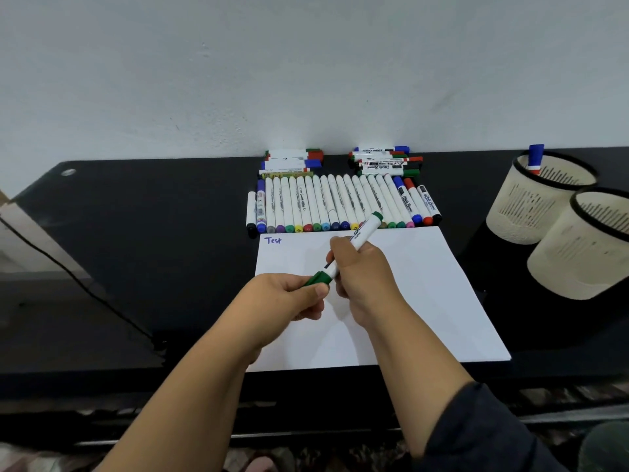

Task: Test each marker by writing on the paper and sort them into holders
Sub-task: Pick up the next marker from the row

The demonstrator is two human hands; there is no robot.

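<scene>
Both hands hold one green marker over the paper: right hand grips barrel, left hand pinches cap.

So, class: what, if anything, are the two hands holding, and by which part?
Both hold one white-barrelled green marker. The left hand pinches its green cap; the right hand has its grip round the middle of the barrel.

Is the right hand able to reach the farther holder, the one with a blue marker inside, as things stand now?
Probably yes. The farther holder stands to the right of the paper, with nothing between. But the right hand grips the green marker, whose cap the left hand pinches.
</scene>
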